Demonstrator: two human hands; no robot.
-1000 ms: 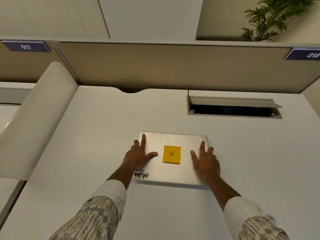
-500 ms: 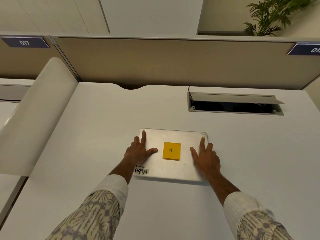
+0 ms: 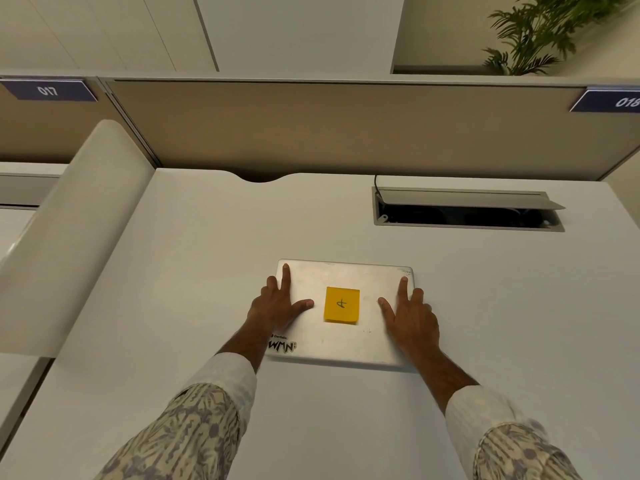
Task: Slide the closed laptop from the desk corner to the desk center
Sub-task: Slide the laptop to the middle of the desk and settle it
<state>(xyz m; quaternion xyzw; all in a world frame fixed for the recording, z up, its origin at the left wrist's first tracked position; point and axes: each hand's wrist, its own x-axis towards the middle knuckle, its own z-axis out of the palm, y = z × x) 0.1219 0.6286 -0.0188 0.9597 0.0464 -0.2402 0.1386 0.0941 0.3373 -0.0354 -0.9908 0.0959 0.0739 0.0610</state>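
Note:
The closed silver laptop (image 3: 346, 344) lies flat near the middle of the white desk (image 3: 173, 306). A yellow sticky note (image 3: 341, 304) sits on the middle of its lid and a black sticker on its near left corner. My left hand (image 3: 277, 306) presses on the lid's left side, with the outer fingers over the left edge. My right hand (image 3: 410, 317) presses on the right side, its outer fingers over the right edge. Both thumbs point inward toward the note.
An open cable hatch (image 3: 467, 209) is cut into the desk behind and to the right of the laptop. A beige partition (image 3: 346, 126) closes the far edge. A white curved divider (image 3: 69, 237) borders the left side. A plant (image 3: 543, 29) stands beyond the partition.
The laptop and both hands keep the same place on the desk; only the view has shifted slightly.

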